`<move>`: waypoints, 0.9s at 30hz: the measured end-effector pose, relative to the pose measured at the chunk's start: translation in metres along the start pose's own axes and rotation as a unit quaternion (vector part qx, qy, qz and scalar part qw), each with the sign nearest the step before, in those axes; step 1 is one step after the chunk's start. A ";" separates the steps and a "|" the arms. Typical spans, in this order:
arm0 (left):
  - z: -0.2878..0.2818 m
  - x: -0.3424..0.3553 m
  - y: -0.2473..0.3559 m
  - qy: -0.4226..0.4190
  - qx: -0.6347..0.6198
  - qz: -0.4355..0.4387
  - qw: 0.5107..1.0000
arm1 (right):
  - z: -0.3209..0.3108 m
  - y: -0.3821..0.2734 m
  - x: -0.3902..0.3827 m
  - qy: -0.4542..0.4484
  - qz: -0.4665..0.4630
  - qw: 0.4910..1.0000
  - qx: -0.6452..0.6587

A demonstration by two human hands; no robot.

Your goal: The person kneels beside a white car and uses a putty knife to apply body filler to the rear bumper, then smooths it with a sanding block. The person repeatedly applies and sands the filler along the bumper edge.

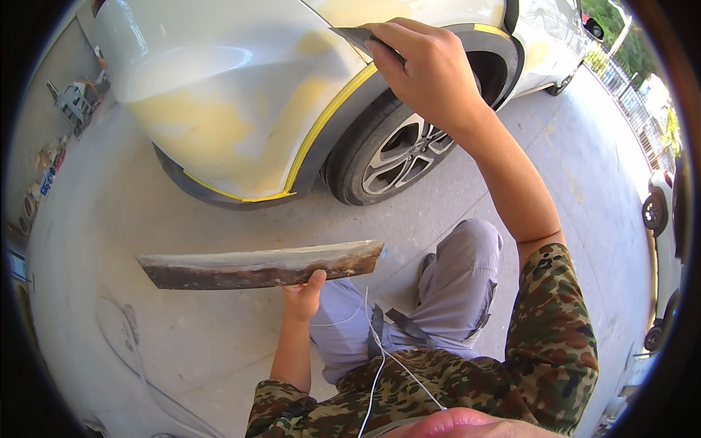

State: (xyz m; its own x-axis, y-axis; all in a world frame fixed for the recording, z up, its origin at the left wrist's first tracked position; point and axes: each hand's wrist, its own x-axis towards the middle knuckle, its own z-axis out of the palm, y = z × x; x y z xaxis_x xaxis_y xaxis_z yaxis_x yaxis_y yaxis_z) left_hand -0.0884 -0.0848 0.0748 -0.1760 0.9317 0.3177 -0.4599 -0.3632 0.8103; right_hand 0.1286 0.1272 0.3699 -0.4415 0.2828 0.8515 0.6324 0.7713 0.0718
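My right hand (pixel 431 73) is closed on a dark, flat putty knife (pixel 353 34), its blade at the white car's rear fender (pixel 281 62), just above the wheel arch. Patches of yellowish filler (pixel 208 120) cover parts of the bumper and fender. Yellow masking tape (pixel 321 131) follows the edge of the dark arch trim. Lower down, my left hand (pixel 303 298) grips a long, narrow putty board (pixel 248 269) from below, thumb over its near edge. Pale grey paste is smeared along the board's far side, and its near face is dark and stained.
Under the arch is the car's wheel (pixel 398 157). My bent knee (pixel 471 252) is close to it. A hose or cable (pixel 135 358) curls across the concrete floor at left, and a grey step stool (pixel 73 104) is by the wall. White cords (pixel 378 343) hang over my front.
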 end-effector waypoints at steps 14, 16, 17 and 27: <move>0.000 -0.002 0.000 0.005 0.016 0.016 1.000 | 0.008 0.002 -0.001 -0.021 0.003 0.998 -0.055; -0.001 -0.003 -0.002 0.004 0.016 0.015 1.000 | 0.008 0.001 -0.003 -0.027 0.000 0.998 -0.061; -0.001 -0.004 -0.002 0.010 0.012 0.013 1.000 | 0.009 0.001 -0.004 -0.031 0.002 0.997 -0.066; -0.001 -0.006 -0.004 0.006 0.027 0.011 1.000 | 0.013 0.001 -0.019 -0.032 -0.012 0.998 -0.055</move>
State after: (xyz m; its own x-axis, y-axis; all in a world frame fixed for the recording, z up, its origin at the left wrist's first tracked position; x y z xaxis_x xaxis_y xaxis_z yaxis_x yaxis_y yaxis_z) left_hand -0.0864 -0.0887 0.0693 -0.1962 0.9237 0.3292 -0.4086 -0.3822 0.8289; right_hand 0.1291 0.1298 0.3469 -0.4949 0.3034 0.8143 0.6855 0.7122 0.1513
